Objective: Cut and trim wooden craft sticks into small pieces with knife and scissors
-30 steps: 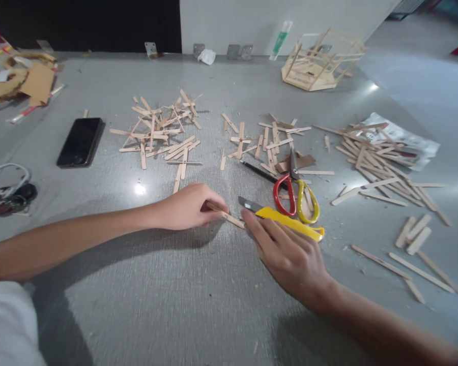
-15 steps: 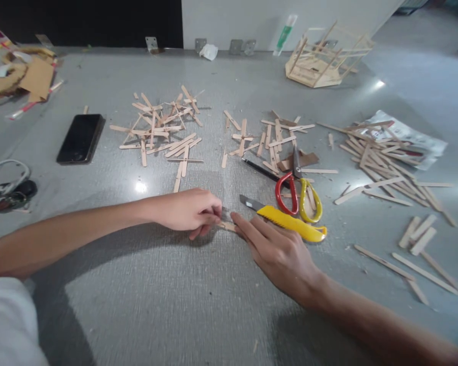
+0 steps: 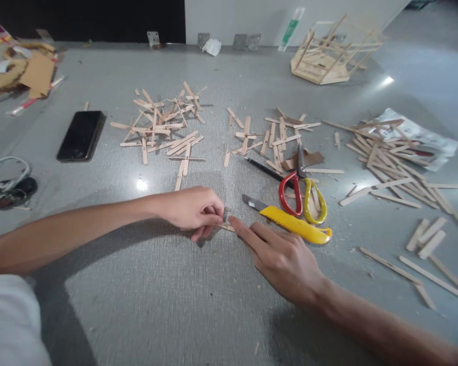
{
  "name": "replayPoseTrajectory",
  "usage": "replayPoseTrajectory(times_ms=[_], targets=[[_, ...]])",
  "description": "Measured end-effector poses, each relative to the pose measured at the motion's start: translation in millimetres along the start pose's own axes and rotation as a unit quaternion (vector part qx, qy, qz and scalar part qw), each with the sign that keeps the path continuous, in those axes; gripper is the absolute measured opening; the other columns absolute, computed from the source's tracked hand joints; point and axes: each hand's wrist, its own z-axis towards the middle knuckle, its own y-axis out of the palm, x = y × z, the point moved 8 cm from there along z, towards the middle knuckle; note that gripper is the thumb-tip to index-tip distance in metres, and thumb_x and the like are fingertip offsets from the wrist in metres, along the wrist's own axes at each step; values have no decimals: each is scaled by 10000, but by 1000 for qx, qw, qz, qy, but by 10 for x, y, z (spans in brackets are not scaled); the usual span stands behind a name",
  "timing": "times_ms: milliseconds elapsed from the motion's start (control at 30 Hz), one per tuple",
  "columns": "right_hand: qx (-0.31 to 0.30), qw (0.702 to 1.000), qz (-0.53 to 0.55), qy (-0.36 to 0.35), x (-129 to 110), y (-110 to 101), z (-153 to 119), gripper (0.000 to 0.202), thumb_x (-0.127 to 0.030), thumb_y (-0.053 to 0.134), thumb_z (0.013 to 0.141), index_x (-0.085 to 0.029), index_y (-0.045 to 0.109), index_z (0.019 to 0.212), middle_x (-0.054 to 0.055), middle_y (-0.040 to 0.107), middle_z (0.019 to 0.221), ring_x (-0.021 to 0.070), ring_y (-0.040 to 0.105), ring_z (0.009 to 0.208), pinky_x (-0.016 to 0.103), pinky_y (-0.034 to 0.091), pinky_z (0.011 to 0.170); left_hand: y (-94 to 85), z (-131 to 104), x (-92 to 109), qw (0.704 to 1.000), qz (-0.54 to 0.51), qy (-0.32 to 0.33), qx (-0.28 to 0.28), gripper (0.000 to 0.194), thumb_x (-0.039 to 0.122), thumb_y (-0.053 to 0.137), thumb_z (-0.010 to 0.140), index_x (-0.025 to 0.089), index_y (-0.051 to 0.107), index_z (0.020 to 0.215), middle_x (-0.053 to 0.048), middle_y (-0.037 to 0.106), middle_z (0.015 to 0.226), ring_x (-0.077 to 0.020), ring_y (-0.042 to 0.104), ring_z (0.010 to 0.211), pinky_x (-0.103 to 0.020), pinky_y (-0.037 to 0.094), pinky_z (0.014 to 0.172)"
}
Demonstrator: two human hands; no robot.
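Note:
A short piece of wooden craft stick (image 3: 227,227) spans the small gap between my hands, low over the table. My left hand (image 3: 193,208) is closed, thumb and forefinger pinching its left end. At the right end, my right hand (image 3: 280,251) grips it with fingers pressed together, which hide that end. Something thin and dark shows by the left fingertips, too small to make out. Just beyond my right hand lies a yellow utility knife (image 3: 293,223) with its blade out. Scissors (image 3: 301,178) with one red and one yellow handle rest beside the knife.
Craft sticks lie in a left pile (image 3: 164,122), a middle group and a right pile (image 3: 389,162) near a plastic packet (image 3: 438,147). A black pen (image 3: 263,168) is by the scissors. A phone (image 3: 82,136) lies left; a stick frame (image 3: 322,68) stands at the back.
My view has shifted slightly, so things on the right appear farther right. Both hands keep nearly the same pose on the craft stick.

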Motion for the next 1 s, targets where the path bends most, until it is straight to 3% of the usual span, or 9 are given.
replayPoseTrajectory(times_ms=[500,767,1000], targets=[[8,1000,-16,-1,-32,-39,22,420,25,388,895,-64,606,1242,-9,575,698,136,528,519,296,368,458,7,21,-58,999,-30,5,-11,262,297,533,992,139,570,786,-36,690,634,-102,609,418,-171,437,380],[9,988,-148,-33,-178,-89,90,342,21,407,917,11,644,1163,-8,563,638,129,533,517,299,379,472,8,10,-33,1000,-21,-10,1,264,261,522,995,138,556,763,-40,687,632,-104,608,414,-169,433,371],[-3,987,-160,-23,-196,-75,94,320,30,424,902,-25,668,1101,-10,572,645,121,542,523,297,382,472,10,9,-50,1000,-26,-14,7,259,278,532,992,137,548,775,-46,687,643,-119,633,441,-176,449,380]])
